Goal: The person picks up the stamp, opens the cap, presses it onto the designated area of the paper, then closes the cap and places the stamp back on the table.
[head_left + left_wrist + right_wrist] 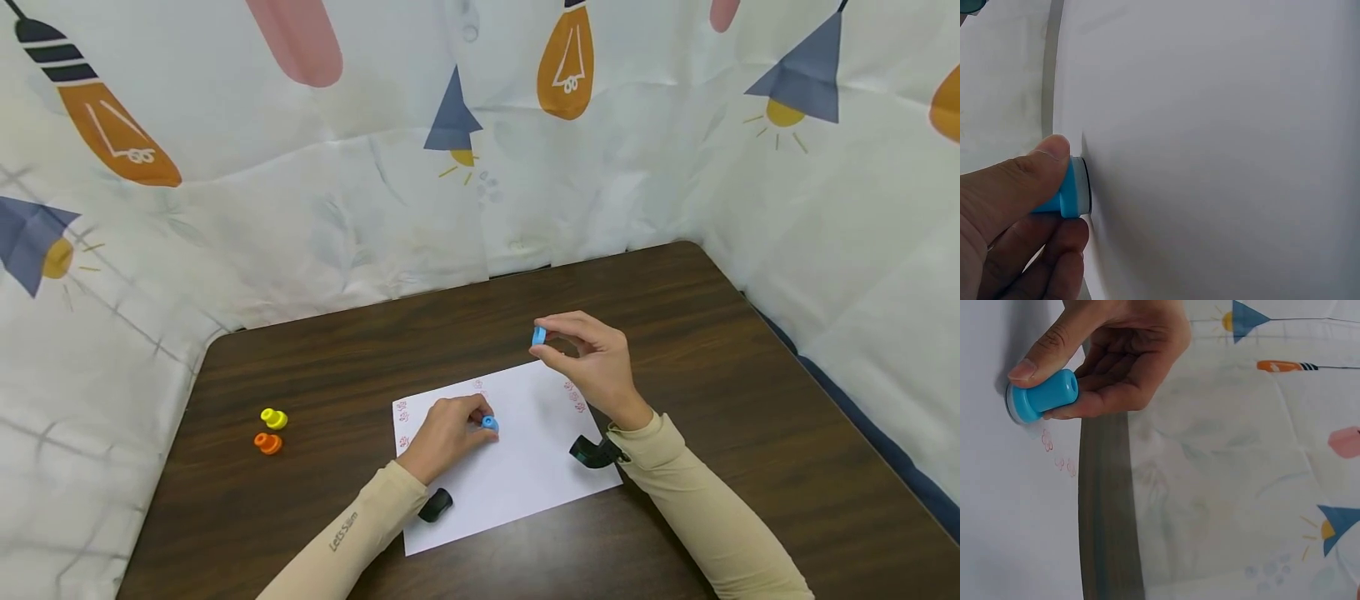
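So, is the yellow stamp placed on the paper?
No, the yellow stamp is on the dark table, beside the orange one, apart from the paper.

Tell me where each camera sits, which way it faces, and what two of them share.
Head: worn on the head, looking forward and down at the table and paper; left hand, right hand and sleeves show.
Left wrist: facing the paper; left hand shows, pinching a blue piece.
Right wrist: facing paper and cloth; right hand shows, holding a second blue piece.
Head and right wrist share the right hand, paper and cloth.
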`<state>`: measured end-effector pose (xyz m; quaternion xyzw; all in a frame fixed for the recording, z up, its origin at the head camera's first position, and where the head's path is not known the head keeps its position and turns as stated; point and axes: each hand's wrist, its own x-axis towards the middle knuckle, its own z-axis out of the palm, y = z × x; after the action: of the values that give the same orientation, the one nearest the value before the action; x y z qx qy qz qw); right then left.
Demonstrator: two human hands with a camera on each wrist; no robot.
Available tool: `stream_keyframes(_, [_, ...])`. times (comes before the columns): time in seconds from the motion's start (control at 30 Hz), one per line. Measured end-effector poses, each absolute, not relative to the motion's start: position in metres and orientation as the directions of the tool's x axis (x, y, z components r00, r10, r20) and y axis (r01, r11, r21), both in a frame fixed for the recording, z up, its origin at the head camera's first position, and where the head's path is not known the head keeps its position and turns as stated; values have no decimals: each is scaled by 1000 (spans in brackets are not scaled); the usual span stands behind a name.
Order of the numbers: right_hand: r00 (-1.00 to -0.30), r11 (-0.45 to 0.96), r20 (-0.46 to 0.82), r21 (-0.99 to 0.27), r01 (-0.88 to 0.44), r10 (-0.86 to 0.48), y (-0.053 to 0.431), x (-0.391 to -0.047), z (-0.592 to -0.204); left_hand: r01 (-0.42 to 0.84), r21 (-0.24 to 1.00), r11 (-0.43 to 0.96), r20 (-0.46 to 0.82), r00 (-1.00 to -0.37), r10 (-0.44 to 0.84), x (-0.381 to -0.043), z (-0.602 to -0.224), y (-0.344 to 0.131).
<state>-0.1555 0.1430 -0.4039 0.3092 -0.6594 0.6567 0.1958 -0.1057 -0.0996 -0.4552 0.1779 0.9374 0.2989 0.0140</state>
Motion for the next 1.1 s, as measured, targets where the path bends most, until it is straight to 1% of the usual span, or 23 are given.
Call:
stream_keyframes(0.13, [-732, -60, 664, -745, -664, -154, 141, -154, -403, 339, 558, 757, 96, -933, 347, -104, -455, -101])
stream_keyframes(0.33, [-730, -65, 666, -744, -665, -150, 141, -152, -402, 309, 569, 762, 72, -942, 329, -104, -454, -101])
stream_keyframes(1.1, [-726, -72, 670, -741, -668, -154, 141, -148, -398, 320, 541, 778, 67, -938, 339, -101, -453, -97])
